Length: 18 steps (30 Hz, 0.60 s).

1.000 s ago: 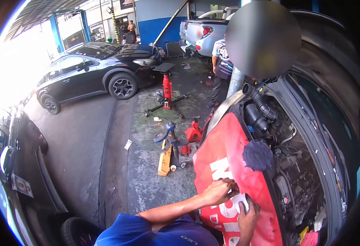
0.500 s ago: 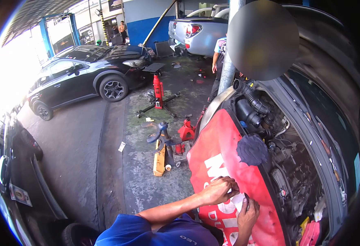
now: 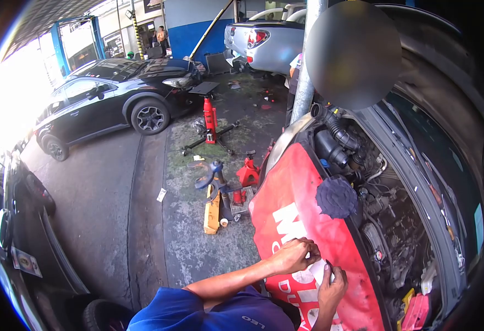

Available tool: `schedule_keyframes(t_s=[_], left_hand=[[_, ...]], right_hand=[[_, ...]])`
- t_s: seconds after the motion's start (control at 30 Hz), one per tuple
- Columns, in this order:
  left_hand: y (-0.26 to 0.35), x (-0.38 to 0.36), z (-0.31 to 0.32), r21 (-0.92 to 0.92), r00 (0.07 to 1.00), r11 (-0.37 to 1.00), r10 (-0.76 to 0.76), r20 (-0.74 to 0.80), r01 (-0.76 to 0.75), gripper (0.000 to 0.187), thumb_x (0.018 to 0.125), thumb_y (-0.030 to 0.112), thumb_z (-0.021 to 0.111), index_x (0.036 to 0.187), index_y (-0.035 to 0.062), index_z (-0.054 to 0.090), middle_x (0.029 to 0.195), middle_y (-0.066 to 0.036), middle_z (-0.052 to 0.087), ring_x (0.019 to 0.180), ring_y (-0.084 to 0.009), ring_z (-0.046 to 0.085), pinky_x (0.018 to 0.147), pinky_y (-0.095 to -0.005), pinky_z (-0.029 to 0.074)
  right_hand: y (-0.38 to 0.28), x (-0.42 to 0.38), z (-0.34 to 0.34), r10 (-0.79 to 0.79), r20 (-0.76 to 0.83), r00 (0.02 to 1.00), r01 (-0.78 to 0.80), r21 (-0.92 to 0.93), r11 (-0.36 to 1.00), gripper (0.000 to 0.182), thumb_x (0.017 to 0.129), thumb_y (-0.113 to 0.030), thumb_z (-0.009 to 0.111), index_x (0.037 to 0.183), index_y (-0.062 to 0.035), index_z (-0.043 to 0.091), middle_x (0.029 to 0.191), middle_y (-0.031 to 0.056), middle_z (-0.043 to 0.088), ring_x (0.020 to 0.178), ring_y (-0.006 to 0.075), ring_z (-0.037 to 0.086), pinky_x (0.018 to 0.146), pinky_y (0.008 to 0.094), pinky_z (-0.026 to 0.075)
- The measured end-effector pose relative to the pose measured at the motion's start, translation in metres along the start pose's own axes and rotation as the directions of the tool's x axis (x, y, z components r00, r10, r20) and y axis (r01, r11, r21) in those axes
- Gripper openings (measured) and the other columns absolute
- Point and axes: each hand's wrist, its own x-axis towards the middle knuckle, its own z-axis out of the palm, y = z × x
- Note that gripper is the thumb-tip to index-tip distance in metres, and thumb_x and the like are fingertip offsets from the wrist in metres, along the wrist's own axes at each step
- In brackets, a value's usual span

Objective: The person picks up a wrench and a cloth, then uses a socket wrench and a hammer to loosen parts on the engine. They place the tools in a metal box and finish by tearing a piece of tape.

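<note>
My left hand (image 3: 296, 256) is closed in a pinch, its fingers curled above the red fender cover (image 3: 302, 182) with white lettering. What its fingertips hold is too small to make out. Just beside it, my right hand (image 3: 332, 286) is closed with thumb and fingers together on a small white sheet (image 3: 317, 270), which lies between the two hands. A crumpled dark cloth (image 3: 336, 197) rests on the cover ahead of my hands. To the right is the open engine bay (image 3: 391, 220), with a black ribbed air hose (image 3: 341, 132) near its front.
A metal post (image 3: 306, 83) stands ahead, with a person (image 3: 293, 77) partly behind it. On the floor are a red jack (image 3: 210, 121), a red jack stand (image 3: 248, 172), and a yellow box (image 3: 211, 212). A black car (image 3: 104, 105) stands at left, a silver pickup (image 3: 269, 47) behind.
The person by the post has moved right, now mostly hidden behind it. My view has shifted slightly. Both hands keep nearly the same pose over the red cover.
</note>
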Motion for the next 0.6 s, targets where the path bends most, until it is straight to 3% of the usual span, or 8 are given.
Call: schedule_keyframes(t_s=[0.2,0.3,0.4,0.6], left_hand=[[-0.01,-0.003,0.0,0.026,0.991,0.997,-0.081,0.108,0.078,0.021,0.093,0.02,0.066,0.105,0.0037,0.073,0.103,-0.013,0.073,0.1,-0.0314,0.069,0.09,-0.0443,0.054],[-0.004,-0.007,-0.007,0.035,0.986,0.992,-0.123,0.11,0.12,0.022,0.093,0.021,0.067,0.107,0.0057,0.072,0.107,-0.012,0.073,0.103,-0.0318,0.069,0.088,-0.0459,0.056],[-0.008,-0.01,-0.006,0.039,0.98,0.987,-0.162,0.112,0.158,0.021,0.093,0.022,0.067,0.107,0.0063,0.073,0.108,-0.012,0.073,0.103,-0.0319,0.069,0.089,-0.0457,0.056],[-0.007,-0.012,-0.012,0.037,0.965,0.975,-0.221,0.142,0.217,0.023,0.093,0.023,0.068,0.106,0.0055,0.073,0.11,-0.013,0.073,0.104,-0.0323,0.069,0.089,-0.0456,0.055]], right_hand=[[-0.002,0.001,0.005,-0.016,0.019,1.0,0.015,0.026,1.0,0.017,0.096,-0.014,0.064,0.093,0.0021,0.07,0.086,0.021,0.068,0.082,0.0416,0.064,0.072,0.0496,0.048],[0.0,0.002,0.016,-0.033,-0.056,0.998,0.039,0.117,0.992,0.024,0.097,-0.014,0.062,0.084,0.0062,0.06,0.077,0.024,0.063,0.072,0.0433,0.062,0.067,0.0504,0.045],[-0.001,0.001,0.019,0.02,-0.003,1.0,-0.02,0.101,0.995,0.019,0.096,-0.014,0.063,0.089,0.0032,0.066,0.078,0.0236,0.064,0.074,0.045,0.061,0.067,0.0523,0.046],[-0.004,0.001,0.026,-0.053,-0.03,0.998,0.055,0.094,0.994,0.021,0.098,-0.014,0.059,0.088,0.0036,0.063,0.078,0.0241,0.063,0.075,0.0448,0.06,0.067,0.0527,0.044]])
